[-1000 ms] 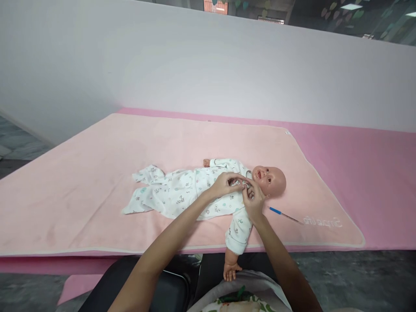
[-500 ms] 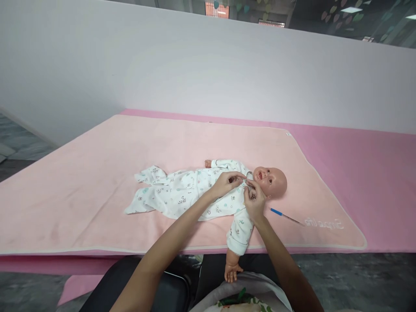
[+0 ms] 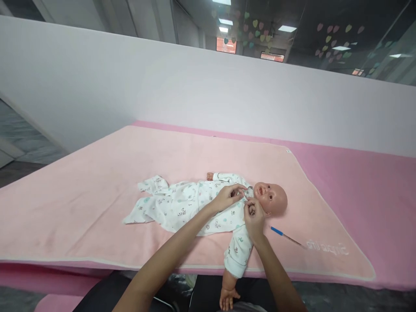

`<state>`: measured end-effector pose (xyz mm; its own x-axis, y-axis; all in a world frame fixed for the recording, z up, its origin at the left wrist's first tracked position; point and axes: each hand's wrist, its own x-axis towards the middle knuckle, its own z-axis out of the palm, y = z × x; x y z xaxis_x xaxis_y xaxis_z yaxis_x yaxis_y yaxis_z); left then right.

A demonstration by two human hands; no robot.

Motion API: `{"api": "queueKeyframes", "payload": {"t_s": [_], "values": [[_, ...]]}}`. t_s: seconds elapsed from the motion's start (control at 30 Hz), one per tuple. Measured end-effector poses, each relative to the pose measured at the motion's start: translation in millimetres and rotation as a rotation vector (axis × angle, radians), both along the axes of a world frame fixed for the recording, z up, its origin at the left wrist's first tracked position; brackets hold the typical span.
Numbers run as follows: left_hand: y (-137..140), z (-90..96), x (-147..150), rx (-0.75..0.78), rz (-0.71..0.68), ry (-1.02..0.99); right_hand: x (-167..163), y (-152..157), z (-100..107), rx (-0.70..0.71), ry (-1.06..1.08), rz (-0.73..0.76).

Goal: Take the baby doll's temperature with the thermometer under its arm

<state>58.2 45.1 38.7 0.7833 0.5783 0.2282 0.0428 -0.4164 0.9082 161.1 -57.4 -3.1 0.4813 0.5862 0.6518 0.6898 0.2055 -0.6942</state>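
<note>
A baby doll (image 3: 271, 200) lies on its back with its head to the right, dressed in a white printed outfit (image 3: 185, 203). At the neck of this outfit, both of my hands pinch the fabric close together. My left hand (image 3: 227, 198) comes from the left over the doll's chest, its fingertips closed on the collar edge. Just beside the doll's chin, my right hand (image 3: 254, 215) is closed too, thumb and finger on the collar. Whether a fastener or tie sits between the fingertips is too small to tell. One doll arm (image 3: 229, 290) hangs over the table's near edge.
A thin stick with a blue handle (image 3: 277, 231) lies right of my right hand, near white lettering on the peach blanket (image 3: 107, 173). Beneath the blanket is a pink table cover (image 3: 367, 190). A white partition (image 3: 208, 91) stands behind, with dark glass above.
The camera view has tilted up, so everything sits lower in the picture. My hands stay at the doll's collar, with a small gap opening between their fingertips.
</note>
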Motion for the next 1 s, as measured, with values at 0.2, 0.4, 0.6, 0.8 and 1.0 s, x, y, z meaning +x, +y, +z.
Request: {"api": "queueKeyframes", "payload": {"t_s": [0.2, 0.4, 0.6, 0.8, 1.0], "values": [[1.0, -0.5, -2.1, -0.047, -0.068, 0.010, 1.9, 1.7, 2.7, 0.060, -0.131, -0.003], [-3.4, 6.1, -6.3, 0.047, -0.093, 0.061, 1.7, 1.1, 3.1, 0.083, -0.144, -0.036], [-44.2, -1.6, -27.1, 0.488, 0.275, 0.147, -1.2, 0.1, 2.9, -0.072, -0.175, -0.048], [-75.7, -25.0, -79.0, 0.692, 0.558, 0.294, -1.5, 2.3, 3.4, -0.119, -0.206, -0.012], [-77.2, -32.7, -103.1, 0.800, 0.655, 0.280, -1.7, 0.9, 7.4, -0.101, -0.179, -0.001]]}}
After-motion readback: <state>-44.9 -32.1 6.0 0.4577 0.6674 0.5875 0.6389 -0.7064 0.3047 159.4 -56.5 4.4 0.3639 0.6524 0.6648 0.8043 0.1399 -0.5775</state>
